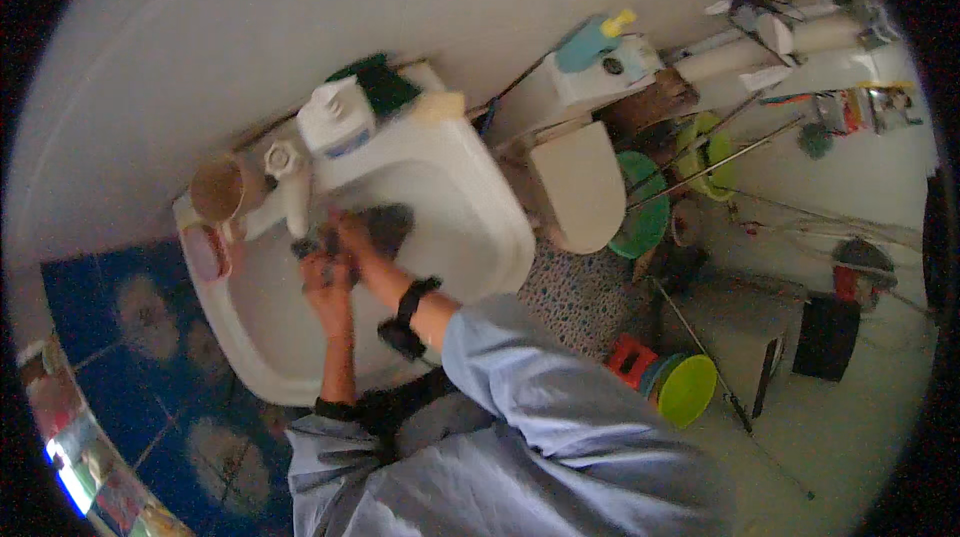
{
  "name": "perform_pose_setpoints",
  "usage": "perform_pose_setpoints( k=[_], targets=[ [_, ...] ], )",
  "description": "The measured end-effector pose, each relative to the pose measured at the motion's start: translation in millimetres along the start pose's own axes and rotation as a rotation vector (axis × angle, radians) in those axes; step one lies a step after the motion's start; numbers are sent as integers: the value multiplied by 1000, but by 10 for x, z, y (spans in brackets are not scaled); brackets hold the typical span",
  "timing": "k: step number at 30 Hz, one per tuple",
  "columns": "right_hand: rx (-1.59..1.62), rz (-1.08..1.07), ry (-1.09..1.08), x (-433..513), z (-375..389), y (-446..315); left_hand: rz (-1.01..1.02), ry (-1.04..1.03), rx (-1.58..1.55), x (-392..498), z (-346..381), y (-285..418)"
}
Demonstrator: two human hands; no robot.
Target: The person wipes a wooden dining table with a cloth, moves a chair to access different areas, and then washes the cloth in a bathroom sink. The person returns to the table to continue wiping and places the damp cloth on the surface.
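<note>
Both my hands are over the basin of a white washbasin (495,214), just below the spout of its faucet (295,199). My left hand (328,271) and my right hand (351,237) are close together on a dark, cloth-like item (390,228), whose loose part spreads to the right in the basin. Blur hides the exact grip of the fingers. Whether water runs from the spout, I cannot tell. A black strap with a dark device is around my right wrist.
On the washbasin's rim are a brown cup (217,188), a pink soap dish (206,252), a white container (335,117) and a dark green cloth (379,87). To the right stand a toilet (581,188), a green basin (641,207) and a yellow-green bucket (686,391).
</note>
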State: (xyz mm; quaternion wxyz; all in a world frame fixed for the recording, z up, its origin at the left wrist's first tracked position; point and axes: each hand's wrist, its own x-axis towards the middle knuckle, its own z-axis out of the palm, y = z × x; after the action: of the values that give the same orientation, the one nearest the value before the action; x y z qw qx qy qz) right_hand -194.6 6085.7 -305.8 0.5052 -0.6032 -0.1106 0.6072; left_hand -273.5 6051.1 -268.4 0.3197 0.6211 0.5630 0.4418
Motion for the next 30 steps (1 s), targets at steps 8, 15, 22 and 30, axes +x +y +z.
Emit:
perform_pose_setpoints(
  k=[8,15,22,30],
  targets=[
    [290,325,-169,-270,-5,-422,-428,217,-97,145,-26,226],
    [2,337,-200,-360,-15,-494,-583,168,-161,260,-35,320],
    [208,416,-103,-212,42,-490,-319,217,77,446,52,235],
    [344,205,-205,-88,-25,-211,-179,218,138,389,197,-322]
  ],
)
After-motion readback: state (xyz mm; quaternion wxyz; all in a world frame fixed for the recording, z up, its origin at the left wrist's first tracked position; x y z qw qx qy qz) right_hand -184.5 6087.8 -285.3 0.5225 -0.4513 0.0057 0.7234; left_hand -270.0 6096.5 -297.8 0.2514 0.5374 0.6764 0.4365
